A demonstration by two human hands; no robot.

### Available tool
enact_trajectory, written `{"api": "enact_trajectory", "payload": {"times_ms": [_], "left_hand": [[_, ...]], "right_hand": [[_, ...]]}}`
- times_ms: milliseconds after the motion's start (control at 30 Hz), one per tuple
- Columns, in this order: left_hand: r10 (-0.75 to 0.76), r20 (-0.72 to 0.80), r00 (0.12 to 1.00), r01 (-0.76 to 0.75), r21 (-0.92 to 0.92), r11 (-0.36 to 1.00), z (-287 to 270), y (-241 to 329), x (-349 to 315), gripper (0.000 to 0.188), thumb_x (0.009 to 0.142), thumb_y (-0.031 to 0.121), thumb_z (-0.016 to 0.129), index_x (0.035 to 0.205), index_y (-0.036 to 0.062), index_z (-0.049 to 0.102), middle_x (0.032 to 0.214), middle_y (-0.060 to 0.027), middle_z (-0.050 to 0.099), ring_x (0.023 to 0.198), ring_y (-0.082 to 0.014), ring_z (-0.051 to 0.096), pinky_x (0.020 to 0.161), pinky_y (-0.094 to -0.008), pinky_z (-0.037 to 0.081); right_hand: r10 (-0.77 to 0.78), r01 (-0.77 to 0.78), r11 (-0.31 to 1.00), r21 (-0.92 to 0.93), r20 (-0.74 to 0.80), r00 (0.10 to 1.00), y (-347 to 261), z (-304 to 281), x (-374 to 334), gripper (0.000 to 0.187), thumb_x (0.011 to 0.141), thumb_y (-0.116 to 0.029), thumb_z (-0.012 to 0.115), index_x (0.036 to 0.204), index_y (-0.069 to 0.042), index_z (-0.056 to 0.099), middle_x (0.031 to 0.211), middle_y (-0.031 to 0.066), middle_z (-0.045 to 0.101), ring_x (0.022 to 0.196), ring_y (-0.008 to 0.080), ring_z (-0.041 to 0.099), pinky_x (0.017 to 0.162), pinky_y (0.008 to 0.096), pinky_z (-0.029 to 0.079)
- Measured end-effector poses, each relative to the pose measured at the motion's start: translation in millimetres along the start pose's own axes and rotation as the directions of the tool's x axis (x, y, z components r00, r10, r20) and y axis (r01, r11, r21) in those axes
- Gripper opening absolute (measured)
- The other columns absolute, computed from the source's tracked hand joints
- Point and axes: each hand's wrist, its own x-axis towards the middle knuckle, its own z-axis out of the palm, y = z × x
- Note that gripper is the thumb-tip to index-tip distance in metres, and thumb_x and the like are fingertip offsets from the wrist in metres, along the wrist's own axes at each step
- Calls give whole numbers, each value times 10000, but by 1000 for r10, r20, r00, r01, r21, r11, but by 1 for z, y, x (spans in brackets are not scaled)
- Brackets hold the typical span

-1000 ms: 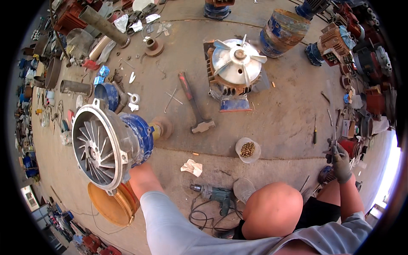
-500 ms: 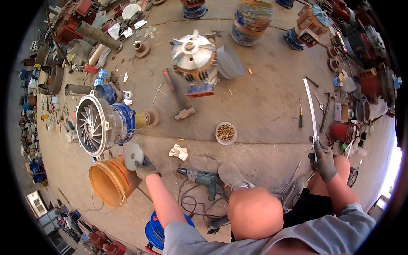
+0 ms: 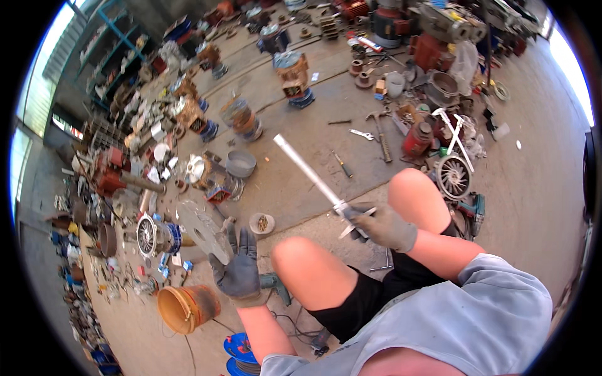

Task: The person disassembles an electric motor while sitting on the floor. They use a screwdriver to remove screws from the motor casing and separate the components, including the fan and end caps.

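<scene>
My left hand [image 3: 239, 274], in a dark grey glove, grips the edge of a flat grey disc [image 3: 217, 242] with a round hole in its middle. The disc is tilted and a little blurred, between the thumb and the long fingers. In my gloved right hand [image 3: 389, 229] is a vernier caliper [image 3: 307, 170], its long bar pointing up and to the left, away from me. The fingers wrap round the caliper's jaw end. Disc and caliper are apart, both held above the floor in front of my knees.
A bowl of small brass-coloured pieces [image 3: 263, 232] stands beyond my left knee. Left lie an orange bucket [image 3: 188, 310], a bladed fan housing [image 3: 150, 235] and a blue cable reel [image 3: 241, 346]. A drill [image 3: 276, 286] is beside my leg. Ahead are a screwdriver [image 3: 342, 164] and a hammer [image 3: 384, 141].
The view has swung to the right. My left hand has lifted the disc away from the bucket's side, and my right hand has brought the caliper inward, nearer the disc. Both grips stay.
</scene>
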Motion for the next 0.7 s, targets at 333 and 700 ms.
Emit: {"api": "enact_trajectory", "payload": {"times_ms": [333,700], "left_hand": [[-487,83,869,474,138,870,159,-251,-29,644,1056,193,651,1629,15,418,1691,-170,440,1553,-376,404,1329,-619,233],[-699,-95,708,678,368,637,179,-392,-51,568,1123,210,540,1611,-38,389,1636,-228,478,1504,-403,469,1281,-627,350]], "right_hand": [[-263,268,958,105,-59,963,35,-84,-160,499,1067,-434,701,1391,-55,730,772,35,698,691,91,628,666,302,539],[-238,290,940,177,-267,934,130,-174,-241,840,1007,-399,783,1661,-49,388,1132,123,724,1010,168,673,923,348,560]]}}
